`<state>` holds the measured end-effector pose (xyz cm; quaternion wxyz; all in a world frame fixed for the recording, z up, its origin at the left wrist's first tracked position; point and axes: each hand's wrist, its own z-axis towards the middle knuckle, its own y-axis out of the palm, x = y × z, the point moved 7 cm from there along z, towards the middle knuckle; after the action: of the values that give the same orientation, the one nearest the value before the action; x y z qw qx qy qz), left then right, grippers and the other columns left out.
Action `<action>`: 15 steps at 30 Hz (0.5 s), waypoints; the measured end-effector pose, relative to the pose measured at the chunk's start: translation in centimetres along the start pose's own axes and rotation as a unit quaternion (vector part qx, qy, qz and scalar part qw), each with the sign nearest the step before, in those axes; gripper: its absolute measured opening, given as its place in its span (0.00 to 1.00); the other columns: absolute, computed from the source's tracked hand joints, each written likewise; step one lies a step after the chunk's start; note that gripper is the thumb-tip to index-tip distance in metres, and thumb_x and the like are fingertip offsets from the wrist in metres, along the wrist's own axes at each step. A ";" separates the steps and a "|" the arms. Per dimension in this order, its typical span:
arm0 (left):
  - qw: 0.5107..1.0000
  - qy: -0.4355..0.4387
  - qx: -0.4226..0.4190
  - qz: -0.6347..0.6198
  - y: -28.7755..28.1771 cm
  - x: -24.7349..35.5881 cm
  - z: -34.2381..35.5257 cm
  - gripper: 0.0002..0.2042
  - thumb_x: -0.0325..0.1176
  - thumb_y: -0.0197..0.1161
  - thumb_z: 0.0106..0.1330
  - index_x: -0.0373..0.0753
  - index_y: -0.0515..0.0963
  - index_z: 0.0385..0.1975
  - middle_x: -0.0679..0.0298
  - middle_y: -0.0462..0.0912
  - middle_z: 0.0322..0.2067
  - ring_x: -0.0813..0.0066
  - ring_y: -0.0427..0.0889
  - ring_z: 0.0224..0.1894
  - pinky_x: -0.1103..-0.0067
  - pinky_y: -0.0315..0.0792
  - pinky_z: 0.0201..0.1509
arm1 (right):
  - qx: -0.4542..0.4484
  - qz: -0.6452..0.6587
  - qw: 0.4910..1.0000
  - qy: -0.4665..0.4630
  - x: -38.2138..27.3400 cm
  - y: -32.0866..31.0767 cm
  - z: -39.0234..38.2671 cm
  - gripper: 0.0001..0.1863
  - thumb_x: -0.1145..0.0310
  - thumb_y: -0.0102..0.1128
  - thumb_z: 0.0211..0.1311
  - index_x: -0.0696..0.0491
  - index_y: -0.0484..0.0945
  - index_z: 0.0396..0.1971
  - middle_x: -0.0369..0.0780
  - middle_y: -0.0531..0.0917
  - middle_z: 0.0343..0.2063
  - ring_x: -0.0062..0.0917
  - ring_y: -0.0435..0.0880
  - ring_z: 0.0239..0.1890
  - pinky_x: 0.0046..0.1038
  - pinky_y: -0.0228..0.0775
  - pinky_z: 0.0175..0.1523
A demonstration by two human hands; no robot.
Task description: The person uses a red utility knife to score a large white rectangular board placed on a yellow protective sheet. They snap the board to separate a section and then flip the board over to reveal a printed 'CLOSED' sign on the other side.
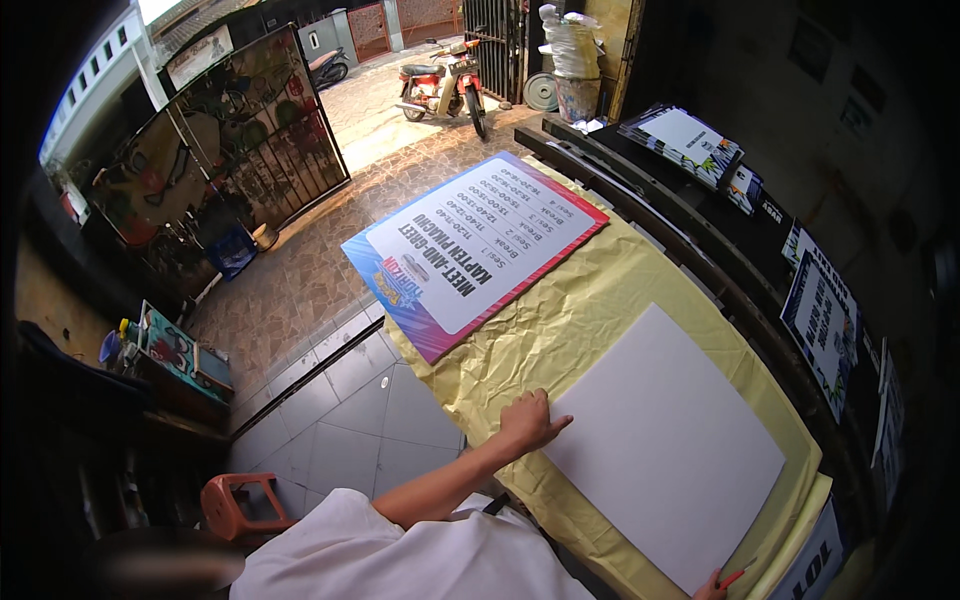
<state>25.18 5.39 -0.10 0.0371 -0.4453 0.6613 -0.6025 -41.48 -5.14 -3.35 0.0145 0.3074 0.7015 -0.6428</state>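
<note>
A blank white board (660, 450) lies on crumpled yellow paper (540, 340) covering the table. Beside the board's left edge rests my left hand (528, 420), fingers bent on the paper and the thumb stretched out to the edge. It grips nothing that I can see. At the bottom of the view, by the board's near corner, my right hand (712, 588) is partly cut off. It is closed on a red-handled tool (733, 579) with a thin dark tip; its kind is unclear. Farther along the table lies a printed schedule board (475, 255) with a blue-to-pink border.
Along the table's right side, a dark rail (690, 255) runs past stacked printed signs (685, 140) and more signs (825, 320). At lower left stands a red plastic stool (240, 505). A motorbike (447, 85) is parked outside beyond a metal gate (220, 150).
</note>
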 end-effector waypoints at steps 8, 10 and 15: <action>1.000 -0.004 -0.023 0.007 0.0 0.8 -0.4 0.36 0.67 0.61 0.66 0.33 0.79 0.49 0.47 0.82 0.47 0.49 0.84 0.52 0.58 0.78 0.54 | 0.061 0.028 0.997 -0.033 1.8 -3.0 -0.3 0.55 0.48 0.70 0.65 0.48 0.45 0.81 0.54 0.74 0.67 0.48 0.74 0.68 0.31 0.63 0.72; 0.999 0.008 -0.036 -0.013 0.1 2.0 -0.5 0.36 0.67 0.62 0.66 0.32 0.80 0.49 0.47 0.83 0.47 0.50 0.84 0.52 0.59 0.77 0.55 | 0.122 0.059 0.987 -0.086 7.9 -3.8 2.8 0.60 0.48 0.75 0.60 0.46 0.42 0.82 0.52 0.66 0.74 0.46 0.66 0.74 0.27 0.53 0.78; 0.996 0.000 -0.035 -0.088 -1.5 -0.2 -1.5 0.34 0.63 0.67 0.65 0.31 0.79 0.50 0.46 0.84 0.47 0.51 0.84 0.52 0.62 0.77 0.57 | 0.032 0.181 0.981 0.059 3.2 -5.7 0.8 0.33 0.64 0.72 0.63 0.67 0.71 0.62 0.40 0.77 0.37 0.28 0.75 0.37 0.31 0.70 0.47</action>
<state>25.22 6.88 1.42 -0.0315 -0.5029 0.6400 -0.5800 -46.94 -4.46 0.26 0.0795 0.4666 0.6130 -0.6326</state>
